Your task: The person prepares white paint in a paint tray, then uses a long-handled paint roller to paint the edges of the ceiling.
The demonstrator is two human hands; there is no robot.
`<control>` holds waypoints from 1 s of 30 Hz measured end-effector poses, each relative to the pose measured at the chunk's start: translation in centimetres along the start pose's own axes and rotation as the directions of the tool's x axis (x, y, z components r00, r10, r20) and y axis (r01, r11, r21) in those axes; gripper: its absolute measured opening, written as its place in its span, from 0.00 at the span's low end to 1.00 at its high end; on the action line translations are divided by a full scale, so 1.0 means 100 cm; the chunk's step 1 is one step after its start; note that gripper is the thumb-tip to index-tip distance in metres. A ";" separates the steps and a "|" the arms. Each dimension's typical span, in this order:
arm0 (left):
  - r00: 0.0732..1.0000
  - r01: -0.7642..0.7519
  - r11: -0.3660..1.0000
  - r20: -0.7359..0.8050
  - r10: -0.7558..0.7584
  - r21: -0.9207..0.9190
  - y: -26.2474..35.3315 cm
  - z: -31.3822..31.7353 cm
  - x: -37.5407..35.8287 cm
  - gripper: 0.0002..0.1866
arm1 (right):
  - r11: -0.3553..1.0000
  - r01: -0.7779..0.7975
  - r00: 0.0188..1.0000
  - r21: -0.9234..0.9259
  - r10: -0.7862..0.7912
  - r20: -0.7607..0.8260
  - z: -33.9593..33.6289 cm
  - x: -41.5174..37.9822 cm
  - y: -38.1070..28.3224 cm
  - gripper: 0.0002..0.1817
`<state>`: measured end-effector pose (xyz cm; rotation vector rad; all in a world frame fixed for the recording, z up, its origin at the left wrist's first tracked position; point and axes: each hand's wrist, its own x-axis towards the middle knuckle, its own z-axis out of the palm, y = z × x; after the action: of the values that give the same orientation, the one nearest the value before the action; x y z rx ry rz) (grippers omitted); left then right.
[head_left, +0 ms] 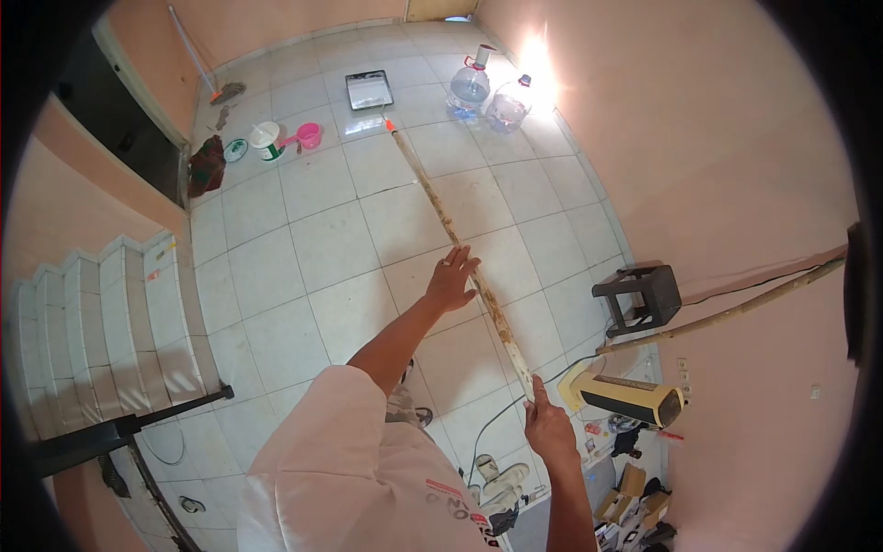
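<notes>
A long, stained wooden pole runs from my body out across the floor. At its far end is an orange handle with a thin metal rod, which reaches the near edge of a black-rimmed paint tray with white inside. Whether a roller sits on the rod is too small to tell. My left hand grips the pole at its middle, fingers laid over it. Further back, my right hand is closed around the pole's near end, its index finger stretched along the wood.
Two large water bottles stand right of the tray. A white bucket and a pink dipper are to the left, near a mop. A dark stool and a yellow-black device are at right; tiled stairs at left.
</notes>
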<state>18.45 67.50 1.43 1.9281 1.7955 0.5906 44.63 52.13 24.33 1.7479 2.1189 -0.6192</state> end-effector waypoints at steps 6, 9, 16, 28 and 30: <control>1.000 0.025 0.999 0.002 -0.025 0.049 0.007 -0.011 0.003 0.32 | 0.998 0.060 0.995 0.034 -0.057 -0.076 -0.005 -0.003 0.004 0.29; 1.000 0.013 0.997 -0.008 -0.012 0.073 0.015 -0.017 0.004 0.31 | 0.993 0.114 0.986 0.025 -0.110 -0.129 -0.018 -0.009 0.007 0.29; 0.995 -0.034 0.998 -0.089 0.038 0.047 0.052 -0.026 0.002 0.30 | 0.998 0.054 0.997 0.026 -0.052 -0.059 -0.060 -0.032 0.020 0.28; 0.981 -0.114 0.992 -0.153 0.120 0.046 0.141 -0.046 -0.028 0.27 | 0.996 -0.074 0.997 -0.049 0.075 0.018 -0.121 -0.106 0.062 0.29; 0.980 -0.132 0.990 -0.141 0.137 0.045 0.158 -0.051 -0.039 0.27 | 0.994 -0.075 0.997 -0.085 0.077 0.022 -0.128 -0.124 0.067 0.31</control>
<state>28.01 62.81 14.70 2.0907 1.7814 0.7670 53.99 49.38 40.70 1.7563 2.0214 -0.5212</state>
